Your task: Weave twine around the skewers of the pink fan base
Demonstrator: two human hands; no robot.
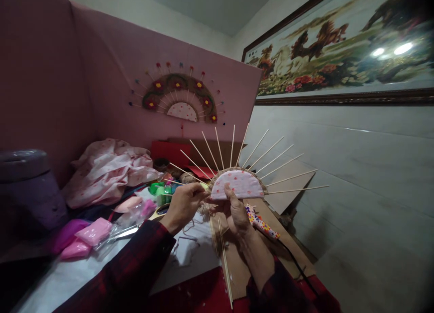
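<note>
A half-round panel (220, 186) covered in pale cloth with red dots faces me, its curved rim edged with brown twine. Thin wooden sticks (233, 146) fan outward from that rim. My right hand (239, 216) grips the panel from below, thumb on the cloth front and fingers behind. At the panel's left corner my left hand (188, 202) is closed in a pinch; what lies between its fingertips is hidden. Loose twine (205, 210) hangs just below the panel. Spare wooden sticks (224, 263) lie beneath my hands.
A patterned glue gun (261, 222) with a black cord rests on cardboard (237, 277) at right. To the left are scissors (127, 232), pink packets (93, 231), bunched dotted cloth (108, 168) and a purple flask (30, 191). A finished-looking fan decoration (181, 94) hangs on the pink board behind.
</note>
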